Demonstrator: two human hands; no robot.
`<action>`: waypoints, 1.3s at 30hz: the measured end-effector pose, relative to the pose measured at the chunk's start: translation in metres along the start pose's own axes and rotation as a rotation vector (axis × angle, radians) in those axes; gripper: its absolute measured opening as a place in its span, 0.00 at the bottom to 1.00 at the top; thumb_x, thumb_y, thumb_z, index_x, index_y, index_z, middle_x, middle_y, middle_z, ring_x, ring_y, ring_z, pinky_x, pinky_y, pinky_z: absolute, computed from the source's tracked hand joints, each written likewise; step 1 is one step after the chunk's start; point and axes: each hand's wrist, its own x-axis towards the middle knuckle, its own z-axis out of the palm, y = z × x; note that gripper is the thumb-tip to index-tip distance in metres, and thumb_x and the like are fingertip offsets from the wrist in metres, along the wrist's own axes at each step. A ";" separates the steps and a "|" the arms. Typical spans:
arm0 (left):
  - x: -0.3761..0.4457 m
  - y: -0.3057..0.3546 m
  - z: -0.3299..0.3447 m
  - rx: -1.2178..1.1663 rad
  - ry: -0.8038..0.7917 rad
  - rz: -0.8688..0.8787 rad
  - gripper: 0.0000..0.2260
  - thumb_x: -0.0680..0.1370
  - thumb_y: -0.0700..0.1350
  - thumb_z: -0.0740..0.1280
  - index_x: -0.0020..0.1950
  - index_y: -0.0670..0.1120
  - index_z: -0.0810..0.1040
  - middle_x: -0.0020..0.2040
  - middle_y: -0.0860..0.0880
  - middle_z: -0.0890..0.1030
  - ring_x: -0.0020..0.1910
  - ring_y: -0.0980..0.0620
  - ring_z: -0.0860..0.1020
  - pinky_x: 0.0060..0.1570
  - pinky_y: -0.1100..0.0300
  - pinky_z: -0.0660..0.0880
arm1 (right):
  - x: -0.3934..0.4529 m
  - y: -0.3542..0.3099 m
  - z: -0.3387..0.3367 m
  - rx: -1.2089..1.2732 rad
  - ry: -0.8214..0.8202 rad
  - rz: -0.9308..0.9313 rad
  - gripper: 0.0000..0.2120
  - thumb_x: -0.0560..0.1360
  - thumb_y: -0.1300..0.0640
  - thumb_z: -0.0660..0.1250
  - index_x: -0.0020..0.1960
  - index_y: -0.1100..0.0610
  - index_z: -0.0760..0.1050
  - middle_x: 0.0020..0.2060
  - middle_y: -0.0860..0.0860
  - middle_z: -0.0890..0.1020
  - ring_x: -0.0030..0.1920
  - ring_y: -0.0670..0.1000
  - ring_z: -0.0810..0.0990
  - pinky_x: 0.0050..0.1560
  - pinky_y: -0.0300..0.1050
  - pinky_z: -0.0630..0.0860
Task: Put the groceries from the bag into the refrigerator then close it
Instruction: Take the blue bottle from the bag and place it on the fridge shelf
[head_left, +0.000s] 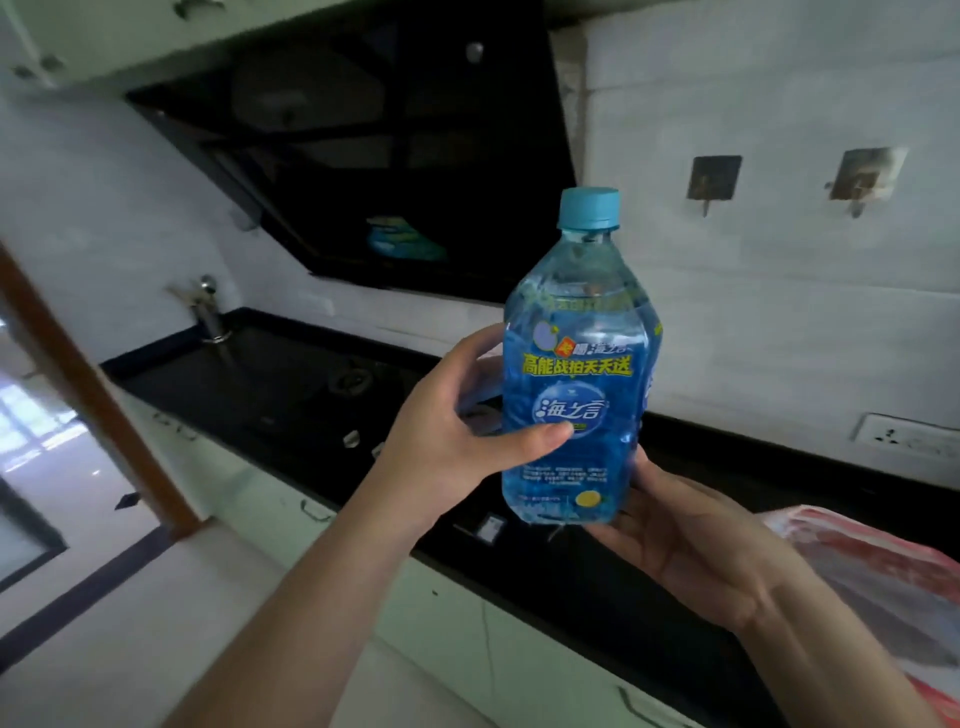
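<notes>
A clear blue drink bottle (576, 374) with a light blue cap and a blue label stands upright in the air over the black counter. My left hand (457, 441) wraps its middle from the left, thumb across the label. My right hand (696, 540) cups its bottom from below and the right. A red and white plastic bag (883, 571) lies on the counter at the right edge. No refrigerator is in view.
A black countertop (701, 597) with a black hob (291, 384) runs from left to right below the bottle. A dark range hood (374, 156) hangs above. A metal tap (208, 306) stands at the left; white tiled wall with hooks and a socket (904, 436) at the right.
</notes>
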 end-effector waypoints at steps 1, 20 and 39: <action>-0.010 0.000 -0.015 0.009 0.027 -0.008 0.33 0.66 0.46 0.79 0.69 0.49 0.71 0.61 0.49 0.82 0.64 0.50 0.78 0.62 0.42 0.75 | 0.005 0.010 0.012 -0.002 -0.019 0.019 0.25 0.61 0.49 0.81 0.54 0.58 0.83 0.58 0.60 0.82 0.55 0.57 0.82 0.45 0.46 0.81; -0.207 0.011 -0.248 0.217 0.532 -0.165 0.36 0.64 0.52 0.82 0.69 0.56 0.72 0.61 0.54 0.81 0.60 0.52 0.79 0.55 0.51 0.80 | 0.077 0.192 0.226 -0.219 -0.384 0.339 0.23 0.59 0.49 0.80 0.52 0.55 0.84 0.57 0.57 0.83 0.49 0.53 0.84 0.43 0.44 0.81; -0.234 -0.007 -0.355 0.332 0.954 -0.285 0.35 0.65 0.49 0.80 0.70 0.53 0.72 0.61 0.47 0.82 0.60 0.45 0.81 0.57 0.44 0.79 | 0.207 0.260 0.339 -0.221 -0.691 0.671 0.15 0.74 0.54 0.64 0.55 0.60 0.82 0.54 0.59 0.83 0.49 0.55 0.85 0.40 0.45 0.81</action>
